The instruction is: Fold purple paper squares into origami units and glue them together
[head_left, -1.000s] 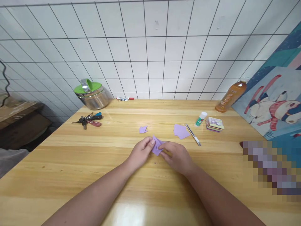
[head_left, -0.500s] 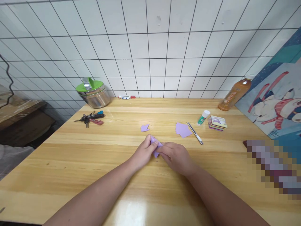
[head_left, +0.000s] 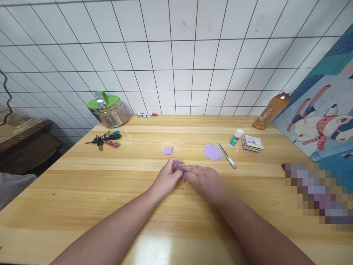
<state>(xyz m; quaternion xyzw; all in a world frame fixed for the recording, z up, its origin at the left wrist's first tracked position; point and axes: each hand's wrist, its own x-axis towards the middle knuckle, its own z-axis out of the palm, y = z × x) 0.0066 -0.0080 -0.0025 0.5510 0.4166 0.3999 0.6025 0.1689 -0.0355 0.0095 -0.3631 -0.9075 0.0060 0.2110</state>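
Between my two hands is a small folded piece of purple paper (head_left: 179, 166), mostly covered by fingers. My left hand (head_left: 168, 175) pinches its left side, with the thumb in front. From the right, my right hand (head_left: 203, 181) grips the other side, fingertips close to the left thumb. Just beyond the hands a small folded purple paper piece (head_left: 168, 150) lies on the wooden table (head_left: 116, 206). Farther right are several flat purple paper sheets (head_left: 213, 152) in a loose stack, with a utility knife (head_left: 226, 156) alongside them.
A glue stick (head_left: 236, 138) stands near a block of coloured paper (head_left: 252, 144). An orange drink bottle (head_left: 273, 111) leans at the back right by a picture board (head_left: 328, 121). Keys (head_left: 103, 140), a green-lidded steel pot (head_left: 109, 112) and markers (head_left: 147, 115) lie left and back. A blurred object (head_left: 317, 191) is right.
The held paper has turned from facing me to nearly edge-on, and less of it shows. My right fingers have closed further over it. The view has shifted slightly.
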